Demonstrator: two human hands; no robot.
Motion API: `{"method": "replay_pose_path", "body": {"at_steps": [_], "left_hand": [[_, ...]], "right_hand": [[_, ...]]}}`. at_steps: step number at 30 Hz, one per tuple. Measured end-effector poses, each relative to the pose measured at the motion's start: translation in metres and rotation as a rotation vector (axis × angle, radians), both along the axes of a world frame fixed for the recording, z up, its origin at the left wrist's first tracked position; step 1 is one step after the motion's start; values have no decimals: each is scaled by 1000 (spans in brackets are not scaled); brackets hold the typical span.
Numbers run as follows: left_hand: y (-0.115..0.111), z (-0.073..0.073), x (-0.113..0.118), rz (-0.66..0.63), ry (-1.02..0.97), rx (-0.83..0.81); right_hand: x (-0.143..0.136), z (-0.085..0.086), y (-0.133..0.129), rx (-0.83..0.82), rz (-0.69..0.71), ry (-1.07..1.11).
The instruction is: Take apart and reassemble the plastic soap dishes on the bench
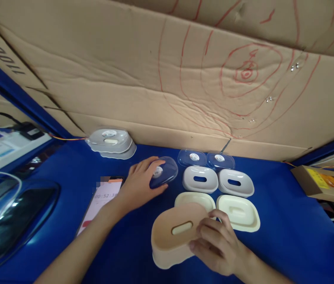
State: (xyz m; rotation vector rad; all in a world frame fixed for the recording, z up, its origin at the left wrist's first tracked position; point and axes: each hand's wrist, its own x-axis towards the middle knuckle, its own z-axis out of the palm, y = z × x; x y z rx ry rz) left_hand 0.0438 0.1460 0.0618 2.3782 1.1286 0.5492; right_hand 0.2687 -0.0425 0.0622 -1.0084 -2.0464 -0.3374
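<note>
My left hand grips a clear oval lid with a round white label, left of the other parts. My right hand holds the right end of a beige oval box whose top has a cream slot piece. Behind the box lie two cream trays, a partly covered one and one in full view. Beyond them sit two white slotted shells, left and right. Two more clear lids, left and right, lie farthest back.
An assembled grey-white box with a clear lid stands at the back left. A phone showing a timer lies beside my left forearm. Cardboard walls the back; a brown carton is at right, and a dark glossy object at left.
</note>
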Motion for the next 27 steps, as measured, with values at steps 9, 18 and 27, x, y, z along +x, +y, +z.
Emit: {"method": "replay_pose_path", "body": {"at_steps": [9,18,27], "left_hand": [[11,-27,0,58,249,246],[-4,-18,17,-12,157,153],[-36,28,7,-589,-68,-683]], "right_hand": [[5,-10,-4,-69,39,-64],[7,-13,-5,-65,48,-73],[7,-15,-2,-11,7,-67]]}}
